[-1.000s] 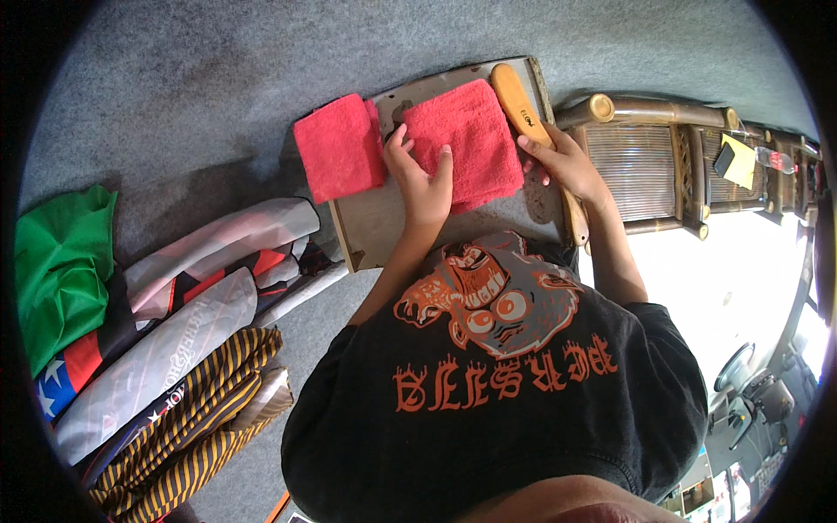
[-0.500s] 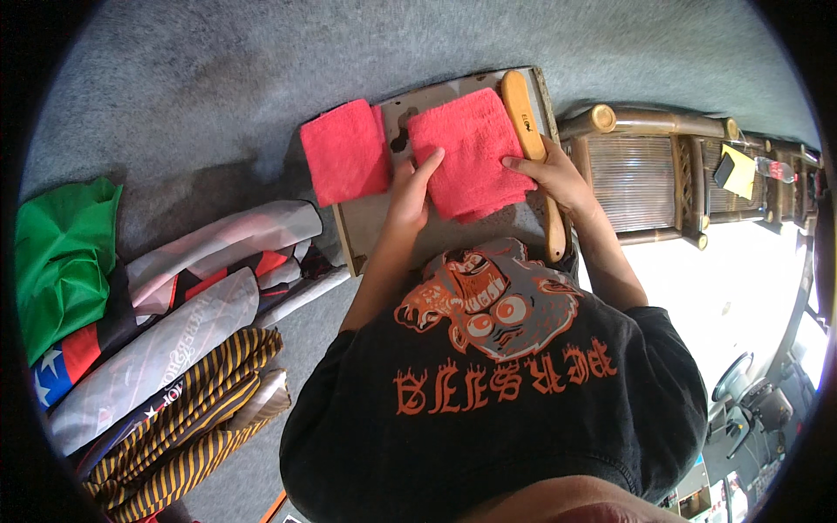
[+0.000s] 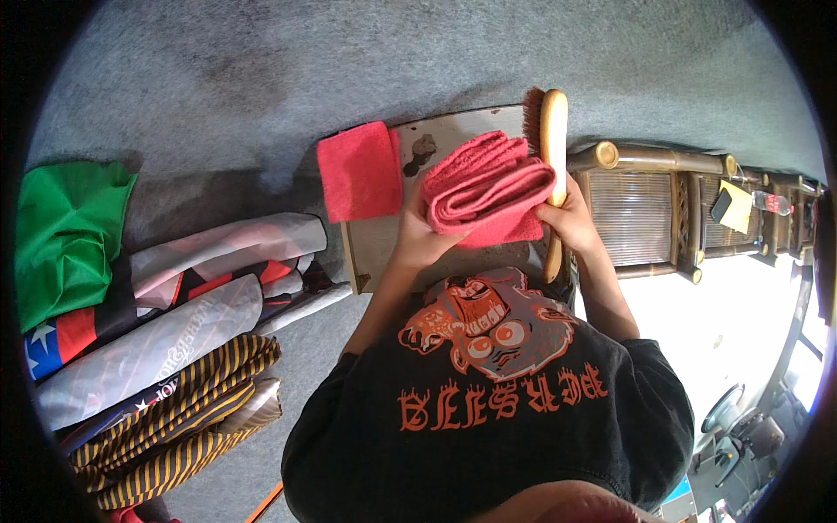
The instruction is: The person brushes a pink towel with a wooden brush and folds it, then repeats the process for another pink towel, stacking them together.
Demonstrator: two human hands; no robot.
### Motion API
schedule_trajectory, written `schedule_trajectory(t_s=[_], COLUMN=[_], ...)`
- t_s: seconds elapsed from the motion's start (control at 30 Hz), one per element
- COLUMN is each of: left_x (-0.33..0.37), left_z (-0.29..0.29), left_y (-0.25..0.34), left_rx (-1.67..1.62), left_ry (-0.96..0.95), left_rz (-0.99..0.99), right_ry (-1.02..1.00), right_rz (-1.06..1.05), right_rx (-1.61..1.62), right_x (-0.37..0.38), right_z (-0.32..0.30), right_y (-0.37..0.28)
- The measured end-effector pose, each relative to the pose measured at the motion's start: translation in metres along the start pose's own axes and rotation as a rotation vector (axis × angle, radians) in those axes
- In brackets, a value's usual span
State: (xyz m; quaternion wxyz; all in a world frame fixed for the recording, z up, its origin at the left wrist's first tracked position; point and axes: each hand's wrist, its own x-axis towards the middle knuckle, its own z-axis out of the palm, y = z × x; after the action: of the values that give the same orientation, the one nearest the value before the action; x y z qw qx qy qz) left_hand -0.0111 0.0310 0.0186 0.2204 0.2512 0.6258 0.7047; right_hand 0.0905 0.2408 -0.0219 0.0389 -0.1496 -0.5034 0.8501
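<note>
between left hand (image 3: 422, 234) and right hand (image 3: 572, 220) is a folded red cloth (image 3: 488, 190)

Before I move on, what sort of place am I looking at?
Probably a barbershop or salon, judging by the wooden-handled bristle brush, folded red towels and cape-like striped cloth.

Folded red cloths (image 3: 490, 193) number two: one at eleven o'clock, one at one o'clock. There are two hands (image 3: 420, 234), one near twelve, one between two and three. One brush (image 3: 554, 144) sits toward two. Near three: one bottle (image 3: 772, 203), one yellow sheet (image 3: 740, 209). Toward nine, one green cloth (image 3: 68, 240); at eight, the striped cloths (image 3: 179, 417) overlap too much to count.
</note>
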Motion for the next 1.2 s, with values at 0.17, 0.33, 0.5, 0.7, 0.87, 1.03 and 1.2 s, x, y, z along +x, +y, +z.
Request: schedule_trajectory(t_s=[0.17, 0.33, 0.5, 0.7, 0.87, 1.03, 1.2], left_x=[-0.001, -0.006, -0.001, 0.001, 0.008, 0.007, 0.012], left_z=[0.004, -0.006, -0.006, 0.011, 0.007, 0.001, -0.003], left_y=[0.006, 0.005, 0.019, 0.027, 0.019, 0.021, 0.017], left_rx=[0.039, -0.097, -0.129, -0.010, 0.163, 0.381, 0.553], left_ry=[0.027, 0.035, -0.123, -0.114, -0.039, 0.164, 0.186], left_rz=[0.092, 0.064, -0.043, 0.019, 0.166, 0.290, 0.397], right_ry=[0.024, -0.071, -0.198, -0.113, 0.019, 0.048, -0.370], right_rz=[-0.077, -0.193, -0.180, -0.166, -0.206, -0.450, -0.132], right_rx=[-0.130, -0.021, -0.146, -0.140, -0.143, -0.172, -0.183], right_x=[-0.001, -0.004, -0.005, -0.006, -0.005, -0.020, -0.035], right_z=[0.001, 0.007, -0.003, -0.003, 0.012, 0.008, 0.005], right_y=[-0.008, -0.027, -0.027, -0.021, -0.026, -0.035, -0.057])
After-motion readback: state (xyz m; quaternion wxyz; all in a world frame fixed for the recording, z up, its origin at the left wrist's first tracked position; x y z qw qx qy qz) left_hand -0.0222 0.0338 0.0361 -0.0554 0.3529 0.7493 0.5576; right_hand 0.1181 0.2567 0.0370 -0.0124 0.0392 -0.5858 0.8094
